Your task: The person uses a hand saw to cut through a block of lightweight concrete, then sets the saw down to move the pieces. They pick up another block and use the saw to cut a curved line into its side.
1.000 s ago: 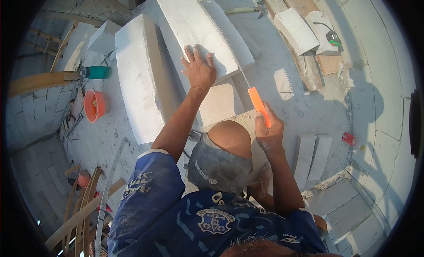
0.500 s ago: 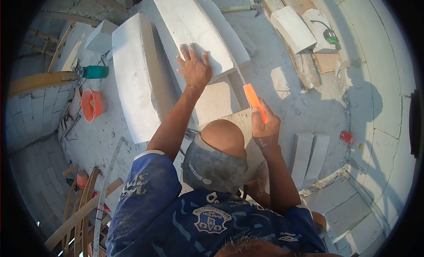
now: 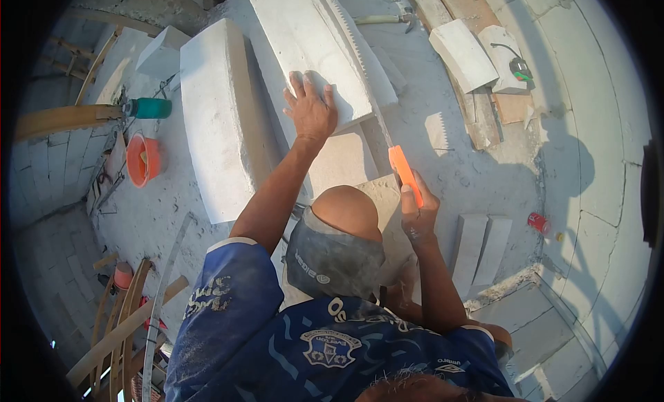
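Note:
My left hand [image 3: 312, 111] lies flat, fingers spread, on top of a long white block [image 3: 297, 42] near its close end. In my right hand [image 3: 420, 212] is the orange handle of a hand saw [image 3: 401, 168]. The toothed blade runs away from me along the right part of that block. Beneath the block's near end shows another pale block [image 3: 340, 156], by my bent knee. A second long white block [image 3: 214, 111] lies to the left, beside the one under my hand.
A hammer [image 3: 387, 19] lies beyond the saw. At right are cut blocks [image 3: 463, 55] on planks, a tape measure [image 3: 520, 69] and a red can [image 3: 537, 223]. An orange bucket [image 3: 143, 160] and a teal bottle [image 3: 151, 108] stand left. Two narrow block pieces [image 3: 470, 250] lie near my right forearm.
My right hand has drawn the saw back toward me, and more of the toothed blade shows along the block. My left hand stays pressed on the block.

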A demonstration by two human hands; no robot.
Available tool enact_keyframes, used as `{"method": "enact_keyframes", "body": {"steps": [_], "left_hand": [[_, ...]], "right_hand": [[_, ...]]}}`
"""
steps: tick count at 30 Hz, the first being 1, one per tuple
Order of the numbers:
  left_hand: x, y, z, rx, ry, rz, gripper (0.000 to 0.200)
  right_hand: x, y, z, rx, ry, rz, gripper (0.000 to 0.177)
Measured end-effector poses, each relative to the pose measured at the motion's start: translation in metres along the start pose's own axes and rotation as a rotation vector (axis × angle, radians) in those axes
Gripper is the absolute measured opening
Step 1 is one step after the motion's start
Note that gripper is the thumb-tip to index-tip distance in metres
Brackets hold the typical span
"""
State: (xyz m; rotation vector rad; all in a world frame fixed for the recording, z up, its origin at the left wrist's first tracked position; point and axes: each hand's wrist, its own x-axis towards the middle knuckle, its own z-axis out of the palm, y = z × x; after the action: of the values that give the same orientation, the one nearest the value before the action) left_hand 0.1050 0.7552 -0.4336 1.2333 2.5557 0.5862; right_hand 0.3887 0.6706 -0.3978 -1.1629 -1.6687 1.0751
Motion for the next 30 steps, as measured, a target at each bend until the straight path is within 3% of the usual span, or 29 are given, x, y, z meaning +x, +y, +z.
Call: {"method": "enact_keyframes", "body": {"steps": [3,5,9,21,30], "left_hand": [[-0.001,-0.001,0.000,0.007,-0.004,0.001,0.072],[0.000,0.001,-0.002,0.046,-0.002,-0.009,0.072],[-0.002,0.003,-0.006,0.055,-0.003,-0.018,0.071],[-0.002,0.002,-0.006,0.091,0.005,-0.023,0.070],[0.001,0.004,-0.007,0.105,-0.002,-0.028,0.070]], "right_hand": [[0.006,-0.010,0.005,0.084,0.035,0.059,0.035],[0.021,-0.035,-0.004,0.025,-0.086,0.169,0.034],[0.020,-0.036,-0.003,-0.053,-0.098,0.124,0.033],[0.026,-0.034,-0.006,0.087,-0.089,0.159,0.033],[0.034,-0.047,-0.003,-0.042,-0.103,0.107,0.034]]}}
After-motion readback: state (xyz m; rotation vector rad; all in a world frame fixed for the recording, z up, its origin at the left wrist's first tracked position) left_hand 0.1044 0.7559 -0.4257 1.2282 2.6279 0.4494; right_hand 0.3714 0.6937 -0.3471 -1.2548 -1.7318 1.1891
